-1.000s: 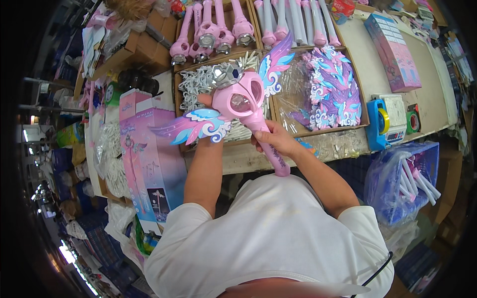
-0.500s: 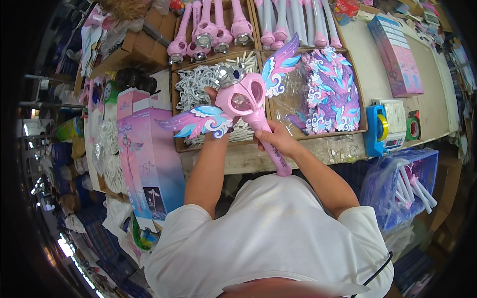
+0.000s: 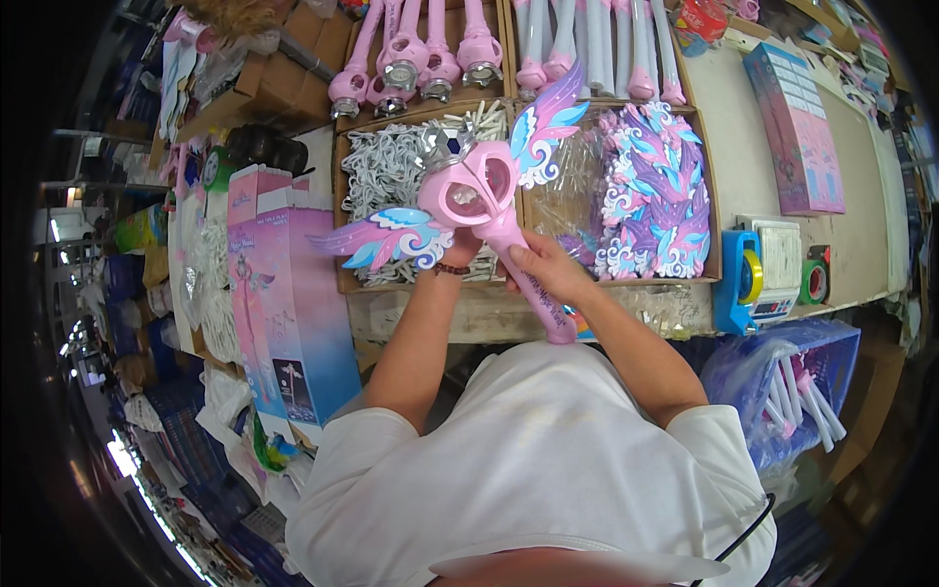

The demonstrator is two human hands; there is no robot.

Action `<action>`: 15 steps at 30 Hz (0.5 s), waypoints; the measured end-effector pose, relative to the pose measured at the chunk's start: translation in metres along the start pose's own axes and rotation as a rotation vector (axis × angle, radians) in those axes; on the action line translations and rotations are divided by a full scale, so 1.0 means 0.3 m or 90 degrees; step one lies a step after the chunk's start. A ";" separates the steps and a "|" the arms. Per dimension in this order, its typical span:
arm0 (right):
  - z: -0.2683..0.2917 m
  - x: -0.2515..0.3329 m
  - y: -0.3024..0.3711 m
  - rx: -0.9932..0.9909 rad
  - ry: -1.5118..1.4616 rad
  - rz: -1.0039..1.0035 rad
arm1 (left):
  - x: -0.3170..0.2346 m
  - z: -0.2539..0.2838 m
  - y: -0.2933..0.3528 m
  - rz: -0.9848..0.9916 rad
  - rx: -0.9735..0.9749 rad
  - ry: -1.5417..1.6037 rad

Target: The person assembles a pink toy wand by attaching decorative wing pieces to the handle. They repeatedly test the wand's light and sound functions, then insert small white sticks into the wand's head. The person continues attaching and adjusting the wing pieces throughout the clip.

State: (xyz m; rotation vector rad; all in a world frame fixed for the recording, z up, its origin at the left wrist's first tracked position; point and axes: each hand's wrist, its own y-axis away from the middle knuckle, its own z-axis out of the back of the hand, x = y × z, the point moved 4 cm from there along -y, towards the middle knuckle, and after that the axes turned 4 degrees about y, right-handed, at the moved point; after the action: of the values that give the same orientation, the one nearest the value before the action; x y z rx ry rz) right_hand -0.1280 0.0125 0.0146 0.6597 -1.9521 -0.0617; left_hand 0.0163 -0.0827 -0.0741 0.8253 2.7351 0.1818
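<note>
A pink toy wand (image 3: pixel 501 220) slants before my chest, its silver crown end pointing away from me. Purple and blue wings spread from both sides of its round windowed head. My right hand (image 3: pixel 544 266) is wrapped round the handle, thumb on top. Most of my left hand (image 3: pixel 464 252) sits behind the wand's head and left wing, so its fingers are hidden; a dark beaded bracelet circles that wrist. A small colourful piece shows beside the handle's lower end, too covered to name.
Beyond the wand, cartons hold loose wings (image 3: pixel 653 196), white cord loops (image 3: pixel 377 166), pink wand heads (image 3: pixel 406 49) and white-and-pink sticks (image 3: pixel 597 49). A printed box (image 3: pixel 293 284) stands at left. To the right are a blue tape dispenser (image 3: pixel 736 284) and a blue crate (image 3: pixel 831 352).
My left hand's fingers, seen beside the wand's head before, are now hidden behind it. The handle end has shifted slightly right, and a colourful piece now shows beside it. My view has shifted slightly.
</note>
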 end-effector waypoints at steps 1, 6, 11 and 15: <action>0.027 -0.005 -0.005 -0.007 0.002 0.001 | 0.005 -0.103 -0.011 0.030 0.063 0.096; 0.072 0.036 -0.023 -0.001 -0.023 -0.014 | -0.024 -0.236 -0.051 -0.042 -0.065 -0.047; 0.088 0.072 -0.028 0.032 -0.052 -0.027 | -0.048 -0.319 -0.118 -0.023 0.154 -0.059; 0.088 0.084 -0.025 0.045 -0.082 -0.025 | -0.062 -0.275 -0.170 -0.075 0.109 -0.083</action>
State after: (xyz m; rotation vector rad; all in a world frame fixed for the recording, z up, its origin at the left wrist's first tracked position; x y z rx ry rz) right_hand -0.1552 -0.0121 0.0206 0.7565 -2.0723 -0.0609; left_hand -0.0202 -0.1387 -0.0015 0.6882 2.6923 -0.1282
